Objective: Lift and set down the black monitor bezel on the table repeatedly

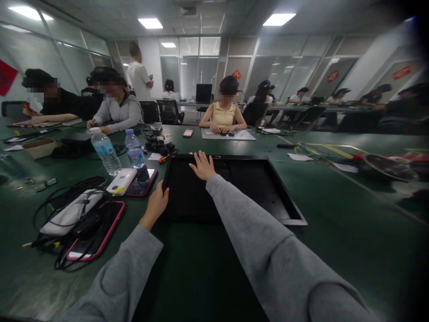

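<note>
- In the head view, a shallow black tray [251,183] lies at the middle of the green desk [345,223], long axis running left to right, hollow side up.
- The hands are apart: the left hand [156,205] clasps the tray's left edge; the right hand [203,166] spreads open over its far part, contact hard to tell.
- The right sleeve [261,241] hides part of the near edge; the dark interior shows little detail.

Frame [254,188] on tbl [335,232]; bottles [135,150] + phones [142,184] to its L, wires [305,150] R, co-worker [226,114] behind.
</note>
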Demonstrator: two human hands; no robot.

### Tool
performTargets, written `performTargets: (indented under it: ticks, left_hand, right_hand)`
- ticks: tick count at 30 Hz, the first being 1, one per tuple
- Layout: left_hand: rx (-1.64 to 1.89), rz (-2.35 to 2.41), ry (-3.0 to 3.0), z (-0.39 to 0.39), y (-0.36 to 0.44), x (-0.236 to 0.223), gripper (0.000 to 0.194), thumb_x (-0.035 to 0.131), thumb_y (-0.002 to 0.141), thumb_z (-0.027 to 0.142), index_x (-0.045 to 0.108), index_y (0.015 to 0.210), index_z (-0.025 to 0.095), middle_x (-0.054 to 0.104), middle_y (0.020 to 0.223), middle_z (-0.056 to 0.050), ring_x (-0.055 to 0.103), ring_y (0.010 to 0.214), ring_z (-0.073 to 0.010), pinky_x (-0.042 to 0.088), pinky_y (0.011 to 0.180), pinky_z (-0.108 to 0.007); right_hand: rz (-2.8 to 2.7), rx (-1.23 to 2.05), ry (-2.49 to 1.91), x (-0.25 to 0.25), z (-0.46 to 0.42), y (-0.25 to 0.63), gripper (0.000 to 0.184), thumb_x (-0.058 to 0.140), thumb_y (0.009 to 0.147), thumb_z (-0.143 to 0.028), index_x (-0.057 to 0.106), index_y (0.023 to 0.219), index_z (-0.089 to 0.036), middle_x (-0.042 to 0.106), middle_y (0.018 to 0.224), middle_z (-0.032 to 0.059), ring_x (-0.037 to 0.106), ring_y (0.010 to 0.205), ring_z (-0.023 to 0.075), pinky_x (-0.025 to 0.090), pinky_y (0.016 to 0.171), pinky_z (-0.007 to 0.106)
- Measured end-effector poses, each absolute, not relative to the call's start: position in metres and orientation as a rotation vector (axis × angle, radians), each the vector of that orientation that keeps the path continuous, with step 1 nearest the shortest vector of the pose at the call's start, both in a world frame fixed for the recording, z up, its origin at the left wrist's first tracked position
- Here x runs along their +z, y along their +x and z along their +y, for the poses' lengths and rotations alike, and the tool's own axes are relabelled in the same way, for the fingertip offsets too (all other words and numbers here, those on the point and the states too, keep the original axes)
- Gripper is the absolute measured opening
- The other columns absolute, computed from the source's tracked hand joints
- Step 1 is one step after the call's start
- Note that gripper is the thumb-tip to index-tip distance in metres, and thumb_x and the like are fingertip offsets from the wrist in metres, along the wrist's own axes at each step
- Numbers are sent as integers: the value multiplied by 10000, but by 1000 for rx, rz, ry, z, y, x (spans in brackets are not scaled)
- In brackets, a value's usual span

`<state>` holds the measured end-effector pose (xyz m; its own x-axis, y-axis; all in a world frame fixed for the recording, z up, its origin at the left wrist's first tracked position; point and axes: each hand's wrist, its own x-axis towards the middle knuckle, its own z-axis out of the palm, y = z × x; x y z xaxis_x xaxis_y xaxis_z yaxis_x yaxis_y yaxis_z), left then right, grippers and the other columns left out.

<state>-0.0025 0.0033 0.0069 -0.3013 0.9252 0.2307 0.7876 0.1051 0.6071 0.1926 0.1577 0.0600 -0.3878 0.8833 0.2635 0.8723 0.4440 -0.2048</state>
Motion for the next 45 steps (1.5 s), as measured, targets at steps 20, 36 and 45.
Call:
performTargets:
  ticks: [20, 36, 45]
  left_hand:
    - [992, 2159, 1746, 4, -5, 5, 519, 452, 995, 316, 439, 1475, 121, 650, 1353, -214, 660, 1218, -308, 507, 1015, -444]
    - [1025, 2142, 1772, 3, -8, 1, 535, 467, 990, 327, 444, 1474, 98, 644, 1361, -220, 628, 1268, -314, 493, 1053, -454]
    - [953, 2176, 1786, 5, -10, 0, 551, 458, 997, 352, 431, 1488, 105, 643, 1365, -216, 660, 1216, -329, 515, 1020, -460]
  right_hand:
    - [-1810, -144, -1939, 52, 137, 477, 752, 233, 1016, -520, 264, 1603, -50, 212, 1683, 180, 217, 1549, 310, 226, 1232, 519]
    - [-1678, -406, -1850, 6, 18, 462, 686, 217, 1026, -467, 255, 1613, -114, 316, 1651, 163, 256, 1536, 285, 237, 1226, 526]
    - [-1857, -476, -1661, 0, 9, 393, 731, 377, 997, -391, 149, 1629, -103, 270, 1650, 207, 237, 1529, 317, 242, 1208, 558]
